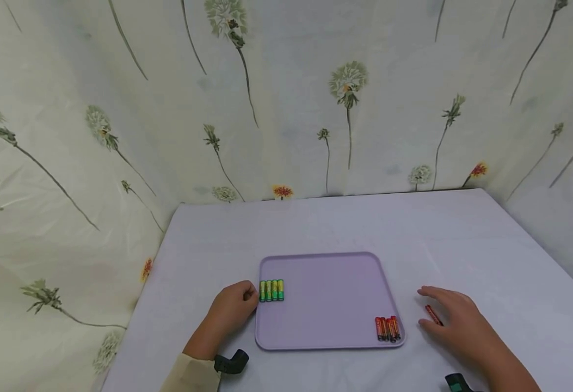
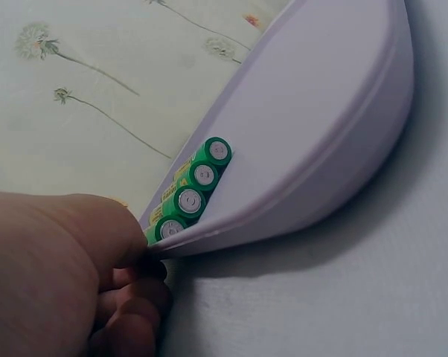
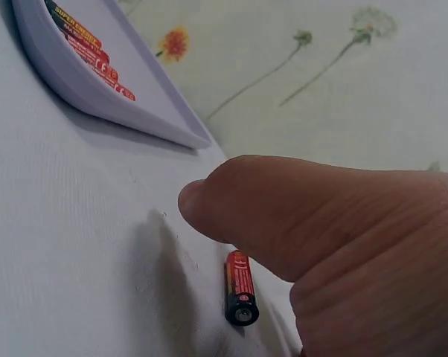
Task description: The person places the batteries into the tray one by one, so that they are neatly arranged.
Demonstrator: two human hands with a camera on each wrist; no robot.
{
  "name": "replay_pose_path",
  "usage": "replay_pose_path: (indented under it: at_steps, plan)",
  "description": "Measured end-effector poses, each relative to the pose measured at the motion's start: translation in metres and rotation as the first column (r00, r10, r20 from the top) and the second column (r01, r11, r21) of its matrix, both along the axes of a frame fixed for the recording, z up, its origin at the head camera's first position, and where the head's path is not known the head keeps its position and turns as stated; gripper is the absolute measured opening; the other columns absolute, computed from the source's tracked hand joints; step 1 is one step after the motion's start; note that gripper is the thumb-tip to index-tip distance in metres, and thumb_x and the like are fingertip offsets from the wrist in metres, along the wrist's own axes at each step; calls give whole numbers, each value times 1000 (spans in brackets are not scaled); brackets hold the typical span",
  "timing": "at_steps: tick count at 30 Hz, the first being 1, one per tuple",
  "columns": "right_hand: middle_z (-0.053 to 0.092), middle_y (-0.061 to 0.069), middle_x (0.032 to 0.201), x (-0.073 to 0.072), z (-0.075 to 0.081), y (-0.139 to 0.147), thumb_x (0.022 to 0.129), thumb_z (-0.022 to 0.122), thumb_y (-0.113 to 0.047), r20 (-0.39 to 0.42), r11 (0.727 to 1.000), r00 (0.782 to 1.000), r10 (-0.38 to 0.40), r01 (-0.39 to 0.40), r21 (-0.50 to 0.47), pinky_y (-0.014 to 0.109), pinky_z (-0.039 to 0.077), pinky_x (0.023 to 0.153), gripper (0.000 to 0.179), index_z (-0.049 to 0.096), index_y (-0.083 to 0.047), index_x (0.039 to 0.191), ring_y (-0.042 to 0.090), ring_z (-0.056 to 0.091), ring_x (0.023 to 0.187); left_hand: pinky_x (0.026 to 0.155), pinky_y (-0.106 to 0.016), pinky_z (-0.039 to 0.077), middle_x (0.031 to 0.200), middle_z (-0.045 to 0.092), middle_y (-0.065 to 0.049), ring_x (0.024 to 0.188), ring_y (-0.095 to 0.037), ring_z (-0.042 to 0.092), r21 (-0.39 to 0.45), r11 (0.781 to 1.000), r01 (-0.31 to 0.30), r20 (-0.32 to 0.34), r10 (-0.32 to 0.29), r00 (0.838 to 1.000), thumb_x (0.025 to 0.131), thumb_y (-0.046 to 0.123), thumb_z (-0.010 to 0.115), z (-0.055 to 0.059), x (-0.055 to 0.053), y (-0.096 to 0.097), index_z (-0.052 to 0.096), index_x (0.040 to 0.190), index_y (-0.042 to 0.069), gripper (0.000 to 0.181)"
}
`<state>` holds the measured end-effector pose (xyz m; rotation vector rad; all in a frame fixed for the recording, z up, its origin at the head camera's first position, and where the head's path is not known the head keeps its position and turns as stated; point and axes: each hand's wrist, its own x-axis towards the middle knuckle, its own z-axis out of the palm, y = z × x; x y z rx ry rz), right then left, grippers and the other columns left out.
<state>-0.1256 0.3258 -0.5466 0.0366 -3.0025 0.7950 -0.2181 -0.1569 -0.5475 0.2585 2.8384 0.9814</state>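
Note:
On the left of the lilac tray (image 1: 325, 345) several green-and-yellow batteries (image 1: 271, 290) lie side by side. My left hand (image 1: 234, 306) is at the tray's left edge; in the left wrist view its thumb and curled fingers pinch the rim beside the green batteries (image 2: 190, 199). Several red-and-black batteries (image 1: 387, 329) lie in the tray's near right corner. Right of the tray, my right hand (image 1: 460, 325) is spread around a single red-and-black battery (image 1: 433, 315) on the table, thumb and fingers apart. The right wrist view shows this battery (image 3: 240, 288) below the thumb, not gripped.
A white cloth covers the table (image 1: 208, 234). Behind it and at both sides hangs a pale curtain (image 1: 286, 109) printed with dandelions. Dark straps sit at the wrists, one wrist strap (image 1: 232, 362) beside the left sleeve.

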Motion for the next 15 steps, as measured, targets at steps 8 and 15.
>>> replay_pose_path:
  at_steps: [8, 15]
  plan:
    - [54, 16, 153, 3, -6, 7, 88, 79, -20, 67, 1000, 998, 9, -8, -14, 75, 36, 103, 63, 57, -18, 147, 48, 36, 140, 65, -32, 42, 76, 57, 4, 73, -15, 53, -10, 1000, -5, -4, 4, 1000, 100, 22, 62, 3, 0, -1, 63, 87, 20, 13]
    - [53, 12, 156, 4, -8, 11, 87, 71, -5, 80, 998, 996, 37, -34, -44, 75, 36, 102, 62, 58, -22, 146, 47, 33, 140, 65, -32, 42, 75, 57, 4, 73, -15, 53, -7, 1000, -8, 1, 8, 1000, 100, 22, 63, 4, 0, 1, 63, 87, 19, 13]
